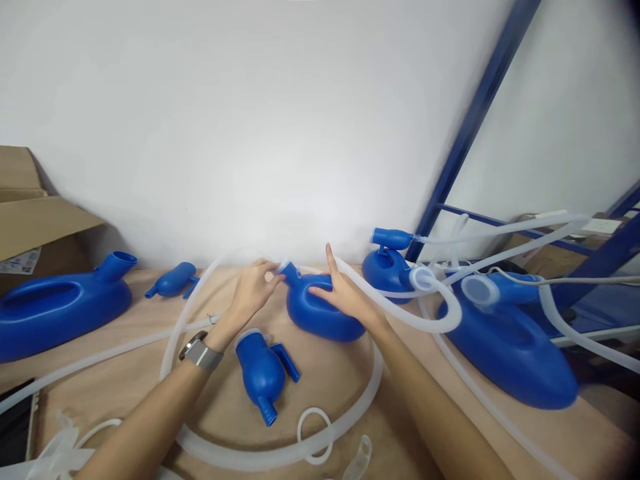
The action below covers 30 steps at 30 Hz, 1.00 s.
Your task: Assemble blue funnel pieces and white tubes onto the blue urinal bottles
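A blue urinal bottle (320,317) lies on its side on the table, its short neck tilted up to the left. My left hand (255,287), with a watch on the wrist, pinches the whitish cap (283,267) at the mouth of that neck. Over the bottle's handle lies my right hand (343,290), thumb across the top and one finger raised; its other fingers are hidden behind. Just in front lies a blue funnel-shaped piece (263,370) with a spout and a side tab. A clear hose (260,459) loops around both.
At left are another blue bottle (65,310), a small blue piece (173,280) and a cardboard box (40,213). More blue bottles (510,353) with hoses stand at right beside a blue metal frame (470,127). A white ring (300,427) lies in front. A white wall rises behind.
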Available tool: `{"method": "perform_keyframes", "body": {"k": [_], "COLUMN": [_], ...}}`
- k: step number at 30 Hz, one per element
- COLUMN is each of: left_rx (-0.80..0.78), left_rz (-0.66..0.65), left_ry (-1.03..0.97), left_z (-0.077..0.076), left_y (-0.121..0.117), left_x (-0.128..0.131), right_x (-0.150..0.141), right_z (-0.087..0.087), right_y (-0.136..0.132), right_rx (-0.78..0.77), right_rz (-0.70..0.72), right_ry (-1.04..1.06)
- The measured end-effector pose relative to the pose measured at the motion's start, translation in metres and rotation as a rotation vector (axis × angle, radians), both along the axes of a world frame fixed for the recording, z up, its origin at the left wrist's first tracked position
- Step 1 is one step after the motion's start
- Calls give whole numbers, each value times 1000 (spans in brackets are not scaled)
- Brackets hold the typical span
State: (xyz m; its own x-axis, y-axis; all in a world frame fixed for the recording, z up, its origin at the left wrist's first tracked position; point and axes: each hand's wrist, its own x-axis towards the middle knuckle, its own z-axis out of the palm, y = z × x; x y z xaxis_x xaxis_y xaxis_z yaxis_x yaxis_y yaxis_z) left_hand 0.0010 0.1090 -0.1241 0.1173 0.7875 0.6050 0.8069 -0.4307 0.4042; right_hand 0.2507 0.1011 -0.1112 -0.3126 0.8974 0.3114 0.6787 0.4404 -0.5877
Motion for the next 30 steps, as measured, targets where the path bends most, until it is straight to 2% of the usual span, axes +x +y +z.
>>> {"method": "perform_keyframes", "body": {"k": [4,8,11,14,17,19,22,25,27,30], "left_rx": [14,36,46,22,-46,-113,-254,-429,-585,-822], "left_rz": [83,137,140,133,106,48,-83,-174,-211,-258], "left_ry": [-58,-84,-84,-79,-52,-2,117,236,327,462], "left_z": [-5,-10,-12,-12,-5,6,28,46,51,50], "left_y": [-4,-5,-5,-4,-2,-3,-14,-35,-49,-59], "left_x": [9,14,14,14,12,5,-20,-50,-60,-53], "right_x": [1,0,0,-1,1,4,11,18,21,23], "right_z": [-7,-8,-9,-13,-16,-18,-18,-17,-16,-15], "right_y": [5,7,8,9,10,12,14,18,21,23], "right_rx": [9,18,11,44,82,105,134,143,149,125], "right_rz": [-24,12,21,-28,-55,-40,-33,-160,-274,-375], "right_ry": [3,15,14,-20,3,14,-48,-155,-212,-242]}}
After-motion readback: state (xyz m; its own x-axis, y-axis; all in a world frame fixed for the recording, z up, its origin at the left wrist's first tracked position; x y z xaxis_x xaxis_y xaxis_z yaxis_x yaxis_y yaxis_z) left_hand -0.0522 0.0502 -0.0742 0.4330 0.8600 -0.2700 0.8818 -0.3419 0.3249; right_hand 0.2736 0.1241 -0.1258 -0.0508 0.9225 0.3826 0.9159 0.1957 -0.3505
